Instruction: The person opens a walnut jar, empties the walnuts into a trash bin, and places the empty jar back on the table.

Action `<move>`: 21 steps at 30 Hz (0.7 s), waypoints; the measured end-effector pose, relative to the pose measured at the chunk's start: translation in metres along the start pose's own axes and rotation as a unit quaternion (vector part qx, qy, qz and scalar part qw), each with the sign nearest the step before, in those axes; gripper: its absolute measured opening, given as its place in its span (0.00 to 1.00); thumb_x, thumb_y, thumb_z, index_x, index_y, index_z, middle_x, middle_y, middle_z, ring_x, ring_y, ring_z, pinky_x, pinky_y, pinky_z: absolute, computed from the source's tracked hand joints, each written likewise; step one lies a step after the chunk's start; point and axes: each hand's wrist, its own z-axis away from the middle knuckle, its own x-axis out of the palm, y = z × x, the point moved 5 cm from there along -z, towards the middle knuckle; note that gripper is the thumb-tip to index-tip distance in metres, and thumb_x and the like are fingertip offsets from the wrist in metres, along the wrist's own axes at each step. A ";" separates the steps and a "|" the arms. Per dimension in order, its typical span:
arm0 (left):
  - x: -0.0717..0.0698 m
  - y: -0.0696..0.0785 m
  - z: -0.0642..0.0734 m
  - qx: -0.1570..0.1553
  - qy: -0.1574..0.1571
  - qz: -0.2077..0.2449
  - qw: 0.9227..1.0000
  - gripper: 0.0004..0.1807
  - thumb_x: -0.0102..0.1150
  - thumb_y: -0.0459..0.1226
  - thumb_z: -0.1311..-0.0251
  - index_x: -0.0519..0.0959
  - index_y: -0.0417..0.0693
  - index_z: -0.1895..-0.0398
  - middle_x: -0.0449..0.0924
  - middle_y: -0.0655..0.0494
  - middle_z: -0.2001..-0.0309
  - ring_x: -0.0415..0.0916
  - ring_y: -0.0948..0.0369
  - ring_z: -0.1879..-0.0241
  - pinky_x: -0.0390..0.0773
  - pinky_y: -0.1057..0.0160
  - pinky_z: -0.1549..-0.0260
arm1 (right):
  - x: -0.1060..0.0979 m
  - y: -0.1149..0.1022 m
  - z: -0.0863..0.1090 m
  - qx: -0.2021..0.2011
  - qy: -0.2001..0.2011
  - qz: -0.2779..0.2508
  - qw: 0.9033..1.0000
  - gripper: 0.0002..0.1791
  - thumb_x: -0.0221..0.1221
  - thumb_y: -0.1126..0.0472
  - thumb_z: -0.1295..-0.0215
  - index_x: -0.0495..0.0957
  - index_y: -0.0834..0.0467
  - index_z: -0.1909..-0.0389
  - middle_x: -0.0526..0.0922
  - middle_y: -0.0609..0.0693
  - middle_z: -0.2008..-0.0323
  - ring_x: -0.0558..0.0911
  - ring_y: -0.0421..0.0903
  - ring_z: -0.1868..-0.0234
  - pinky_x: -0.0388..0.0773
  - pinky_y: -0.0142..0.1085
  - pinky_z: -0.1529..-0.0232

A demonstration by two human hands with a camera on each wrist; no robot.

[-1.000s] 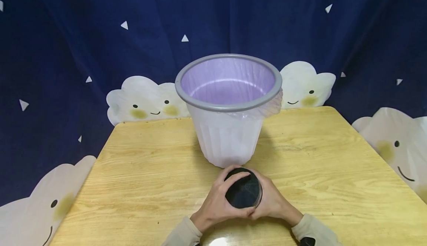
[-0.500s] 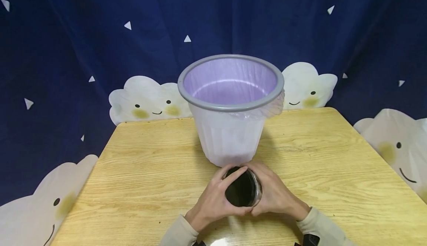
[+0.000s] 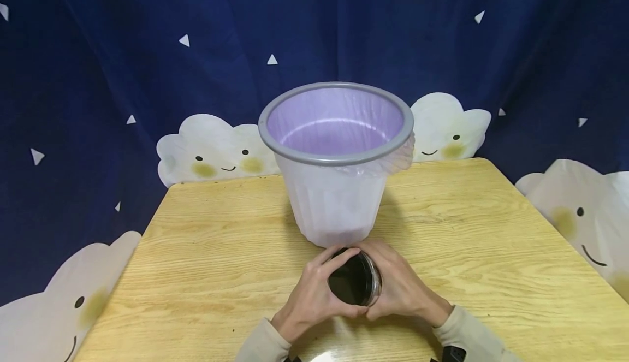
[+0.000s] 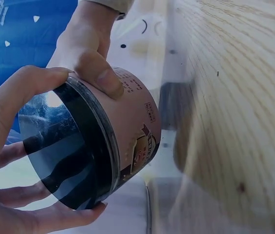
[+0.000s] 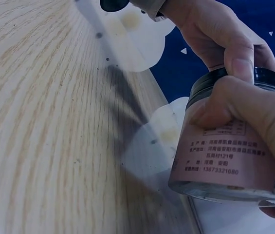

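Observation:
Both hands hold a clear jar with a pink label and a black lid, just in front of the bin. My left hand has its thumb and fingers curled round the lid's edge. My right hand grips the jar's body, its thumb pressed on the label in the right wrist view. The jar is tilted, lid toward the left hand, and is clear of the table in the left wrist view. The lid sits on the jar's mouth. Dark printed text and a small emblem show on the label.
A white bin with a grey rim and purple inside stands upright behind the hands, a thin plastic liner hanging over its right side. Under everything is a wood-grain table. A dark blue curtain with white clouds surrounds its far side.
The jar has tipped over toward the left, so more of its clear side shows by my right hand. My right hand has turned slightly. Both hands keep their hold; the bin stays put.

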 end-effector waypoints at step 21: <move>0.002 -0.006 0.001 -0.039 -0.001 0.025 0.999 0.50 0.84 0.48 0.78 0.77 0.54 0.40 0.76 0.51 0.44 0.77 0.57 0.48 0.78 0.59 0.50 | 0.004 -0.001 0.005 -0.006 0.030 0.013 0.999 0.64 0.77 0.47 0.95 0.70 0.59 0.40 0.76 0.46 0.47 0.74 0.45 0.47 0.71 0.41 0.45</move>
